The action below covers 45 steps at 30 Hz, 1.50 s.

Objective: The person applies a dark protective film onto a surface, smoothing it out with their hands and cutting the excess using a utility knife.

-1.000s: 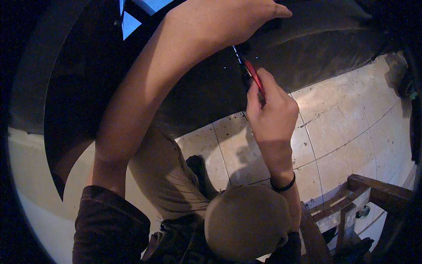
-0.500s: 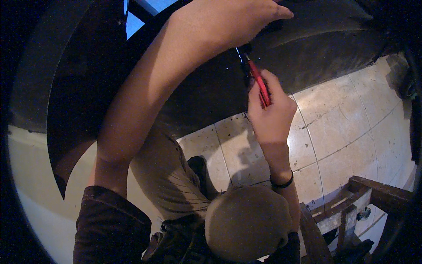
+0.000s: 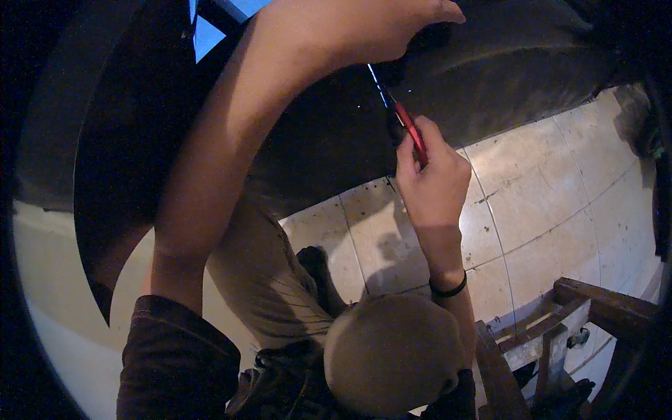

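Observation:
My right hand [image 3: 435, 168] is closed around a slim red-handled tool [image 3: 411, 129]. Its dark front end points up and away, and its exact kind does not show. A thin bright line runs from that end toward my left wrist. My left arm reaches across to the far side, where my left hand [image 3: 392, 28] bends over a dark surface [image 3: 476, 91]. One fingertip sticks out at the right; the other fingers are hidden, so any grip there cannot be seen. A glossy black sheet [image 3: 133, 161] hangs left of my left forearm and tapers to a point low down.
Pale floor tiles [image 3: 546, 182] with dark specks lie beyond my right hand. A worn wooden frame [image 3: 560, 322] stands at the lower right. My bent legs [image 3: 259, 287] are below the arms. Blue light shows through a gap [image 3: 208, 38] at the top left.
My left hand and forearm have shifted slightly up and left. The red-handled tool's front end has tilted a little, and more of the thin bright line shows.

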{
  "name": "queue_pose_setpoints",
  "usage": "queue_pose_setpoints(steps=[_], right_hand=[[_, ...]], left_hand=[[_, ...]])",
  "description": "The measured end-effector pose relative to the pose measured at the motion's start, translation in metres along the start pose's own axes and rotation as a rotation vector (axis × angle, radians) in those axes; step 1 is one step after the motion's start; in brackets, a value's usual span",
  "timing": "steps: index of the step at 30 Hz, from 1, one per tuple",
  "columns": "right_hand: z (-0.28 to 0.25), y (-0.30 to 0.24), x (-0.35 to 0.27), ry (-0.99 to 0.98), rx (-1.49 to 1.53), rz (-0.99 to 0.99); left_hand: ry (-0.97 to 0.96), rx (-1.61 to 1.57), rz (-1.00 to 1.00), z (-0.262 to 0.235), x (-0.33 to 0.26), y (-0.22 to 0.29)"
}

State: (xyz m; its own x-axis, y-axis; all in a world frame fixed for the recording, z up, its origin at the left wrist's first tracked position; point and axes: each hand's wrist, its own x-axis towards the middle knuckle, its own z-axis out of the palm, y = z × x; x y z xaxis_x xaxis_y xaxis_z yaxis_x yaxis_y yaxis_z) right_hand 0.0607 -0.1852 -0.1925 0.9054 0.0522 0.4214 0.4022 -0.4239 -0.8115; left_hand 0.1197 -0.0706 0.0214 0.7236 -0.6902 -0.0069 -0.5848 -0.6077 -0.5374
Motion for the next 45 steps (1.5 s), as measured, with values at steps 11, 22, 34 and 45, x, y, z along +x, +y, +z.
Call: queue_pose_setpoints(steps=[11,22,34,45], right_hand=[[0.007,0.003,0.007,0.092,-0.022,-0.159],[-0.012,0.004,0.029,-0.202,-0.179,-0.232],[0.003,0.018,0.028,-0.254,-0.216,-0.361],[-0.018,0.049,0.011,-0.146,-0.093,-0.063]], left_hand=[[0.026,-0.298,-0.135,-0.031,-0.002,0.004],[0.069,-0.572,-0.306,-0.043,0.016,0.016],[0.05,-0.434,-0.243,-0.017,0.03,-0.009],[0.3,-0.636,-0.333,-0.018,0.048,0.014]])
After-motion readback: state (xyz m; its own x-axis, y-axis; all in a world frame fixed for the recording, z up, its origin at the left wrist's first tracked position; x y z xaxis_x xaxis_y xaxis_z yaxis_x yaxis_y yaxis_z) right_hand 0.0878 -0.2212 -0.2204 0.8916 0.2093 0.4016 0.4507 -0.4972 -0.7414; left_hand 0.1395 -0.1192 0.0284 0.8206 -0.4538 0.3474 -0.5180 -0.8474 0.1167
